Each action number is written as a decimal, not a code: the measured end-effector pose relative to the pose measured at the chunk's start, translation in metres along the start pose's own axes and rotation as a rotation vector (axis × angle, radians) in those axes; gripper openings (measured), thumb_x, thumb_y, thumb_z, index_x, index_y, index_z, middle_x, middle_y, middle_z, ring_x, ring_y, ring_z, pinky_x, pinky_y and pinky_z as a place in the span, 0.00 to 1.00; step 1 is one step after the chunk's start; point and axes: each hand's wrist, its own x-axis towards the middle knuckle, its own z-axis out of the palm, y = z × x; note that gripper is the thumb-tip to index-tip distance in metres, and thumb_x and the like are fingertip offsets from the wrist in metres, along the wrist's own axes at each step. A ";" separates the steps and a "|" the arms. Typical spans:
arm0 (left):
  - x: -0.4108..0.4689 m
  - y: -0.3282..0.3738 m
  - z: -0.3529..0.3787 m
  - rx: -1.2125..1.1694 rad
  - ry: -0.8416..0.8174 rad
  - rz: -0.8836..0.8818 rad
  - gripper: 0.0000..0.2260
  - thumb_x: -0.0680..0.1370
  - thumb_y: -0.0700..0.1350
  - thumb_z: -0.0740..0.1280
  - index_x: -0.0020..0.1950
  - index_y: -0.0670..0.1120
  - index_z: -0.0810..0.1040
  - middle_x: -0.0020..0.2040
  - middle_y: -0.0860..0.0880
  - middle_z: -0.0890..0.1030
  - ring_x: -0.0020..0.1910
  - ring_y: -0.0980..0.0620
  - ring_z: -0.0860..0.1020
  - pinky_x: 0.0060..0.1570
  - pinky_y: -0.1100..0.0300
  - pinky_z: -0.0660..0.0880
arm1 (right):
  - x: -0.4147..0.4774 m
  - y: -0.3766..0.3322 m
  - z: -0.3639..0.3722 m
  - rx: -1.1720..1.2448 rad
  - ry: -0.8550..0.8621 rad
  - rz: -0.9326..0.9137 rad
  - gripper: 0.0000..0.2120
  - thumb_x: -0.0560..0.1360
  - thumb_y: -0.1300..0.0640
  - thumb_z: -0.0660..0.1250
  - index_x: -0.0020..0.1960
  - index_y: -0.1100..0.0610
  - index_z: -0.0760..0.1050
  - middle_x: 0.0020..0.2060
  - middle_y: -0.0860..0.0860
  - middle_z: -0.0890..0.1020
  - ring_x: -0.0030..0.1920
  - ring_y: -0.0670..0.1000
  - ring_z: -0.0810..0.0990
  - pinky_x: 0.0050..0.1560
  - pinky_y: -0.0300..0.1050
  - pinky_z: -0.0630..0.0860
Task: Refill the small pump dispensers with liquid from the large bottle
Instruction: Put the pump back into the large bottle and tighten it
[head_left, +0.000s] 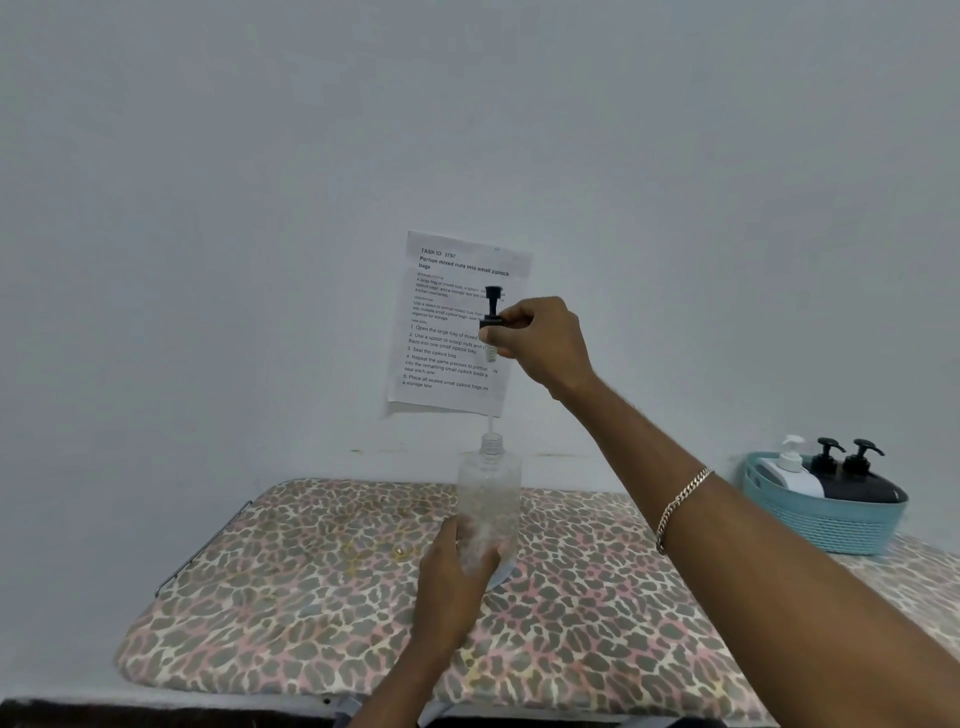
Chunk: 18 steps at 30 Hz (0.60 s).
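Note:
A clear small dispenser bottle (488, 499) stands upright on the leopard-print board (311, 597), its threaded neck uncapped. My left hand (452, 582) grips its lower part from the left. My right hand (540, 343) pinches the black pump head (493, 309) high above the bottle. The pump's thin white tube (490, 422) hangs straight down, and its tip sits at the bottle's mouth. At the far right, a white pump bottle (792, 470) and two dark pump bottles (852, 480) stand in a basket.
A teal woven basket (826, 525) sits at the right edge of the board, close to my right forearm. A printed paper sheet (447, 358) is stuck on the wall behind the pump. A metal rail (202, 545) runs along the board's left side.

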 end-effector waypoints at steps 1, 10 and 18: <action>0.000 0.000 0.000 0.002 0.001 -0.002 0.20 0.80 0.58 0.73 0.68 0.53 0.75 0.60 0.58 0.79 0.60 0.57 0.78 0.56 0.63 0.72 | -0.003 0.006 0.002 0.004 -0.005 0.015 0.10 0.69 0.57 0.82 0.47 0.60 0.85 0.41 0.54 0.88 0.42 0.56 0.89 0.49 0.59 0.86; 0.001 0.001 0.000 0.017 0.006 -0.010 0.22 0.79 0.59 0.73 0.70 0.53 0.74 0.61 0.57 0.79 0.60 0.56 0.78 0.51 0.68 0.72 | -0.037 0.052 0.012 -0.038 -0.060 0.043 0.11 0.71 0.54 0.81 0.51 0.57 0.87 0.41 0.48 0.88 0.40 0.45 0.85 0.38 0.36 0.77; 0.001 0.000 0.000 0.022 0.008 -0.013 0.23 0.79 0.58 0.73 0.71 0.52 0.75 0.62 0.56 0.80 0.59 0.56 0.79 0.49 0.72 0.71 | -0.054 0.063 0.013 -0.014 -0.102 0.052 0.12 0.72 0.54 0.80 0.55 0.53 0.87 0.44 0.46 0.88 0.46 0.43 0.86 0.42 0.31 0.74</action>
